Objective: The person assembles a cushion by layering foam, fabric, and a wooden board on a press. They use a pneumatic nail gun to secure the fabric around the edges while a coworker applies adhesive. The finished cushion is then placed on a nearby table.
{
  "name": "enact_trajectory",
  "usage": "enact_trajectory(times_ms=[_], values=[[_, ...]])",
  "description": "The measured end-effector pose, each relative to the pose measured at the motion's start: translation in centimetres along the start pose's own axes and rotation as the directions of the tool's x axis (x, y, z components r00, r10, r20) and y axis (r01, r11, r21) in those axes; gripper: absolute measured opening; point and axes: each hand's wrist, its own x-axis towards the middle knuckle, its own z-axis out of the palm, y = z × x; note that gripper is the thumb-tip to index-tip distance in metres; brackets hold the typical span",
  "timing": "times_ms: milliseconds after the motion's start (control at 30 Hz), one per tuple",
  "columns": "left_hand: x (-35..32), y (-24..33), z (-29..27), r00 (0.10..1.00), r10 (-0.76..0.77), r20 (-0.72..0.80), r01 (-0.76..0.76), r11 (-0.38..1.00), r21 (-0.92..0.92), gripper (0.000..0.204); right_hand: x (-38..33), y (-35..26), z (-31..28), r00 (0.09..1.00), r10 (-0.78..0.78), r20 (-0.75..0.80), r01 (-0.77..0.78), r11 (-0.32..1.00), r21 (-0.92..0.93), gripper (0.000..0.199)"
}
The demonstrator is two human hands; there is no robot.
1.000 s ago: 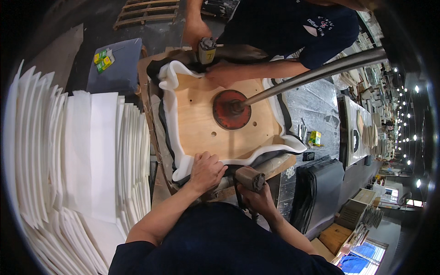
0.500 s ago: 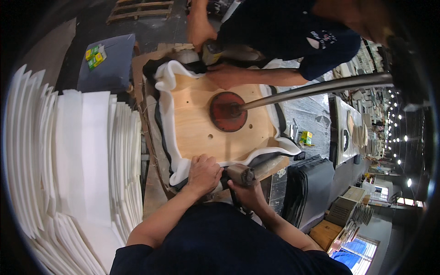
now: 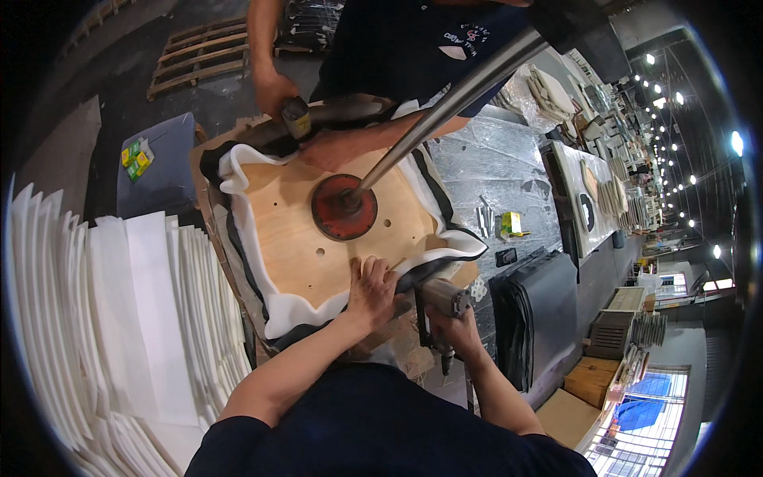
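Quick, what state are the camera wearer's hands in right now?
Left hand: fingers bent on the board; whether it grips the padding cannot be told.
Right hand: closed, holding the tool.

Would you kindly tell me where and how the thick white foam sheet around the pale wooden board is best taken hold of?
I'd probably take the thick white foam sheet by its wavy near rim, coming from the person's own side and over the top, because that rim bulges up around the edge of the pale wooden board. The bare left hand lies across it much that way.
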Motion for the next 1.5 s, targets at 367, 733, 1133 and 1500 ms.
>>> enact_trajectory(times_ms=[367,733,1133,1500], values=[[0.9,0.0,2.4,0.998,-0.061,-0.029,0.062,0.997,0.047,0.039,3.9,-1.1,-0.8,0.990,0.023,0.142,-0.007,0.994,-0.111,0.047],[1.2,0.1,3.4,0.982,-0.189,0.008,0.189,0.978,-0.091,0.037,5.9,-2.2,-1.1,0.982,0.094,0.164,-0.018,0.909,-0.416,0.036],[0.2,-0.4,2.2,0.987,-0.157,-0.033,0.151,0.978,-0.143,0.026,5.5,-2.3,-1.0,0.979,0.116,0.166,-0.068,0.961,-0.269,0.043],[-0.1,-0.3,2.6,0.983,-0.176,-0.056,0.167,0.976,-0.140,0.024,5.5,-1.1,0.0,0.971,-0.084,0.222,0.163,0.918,-0.363,0.053]])
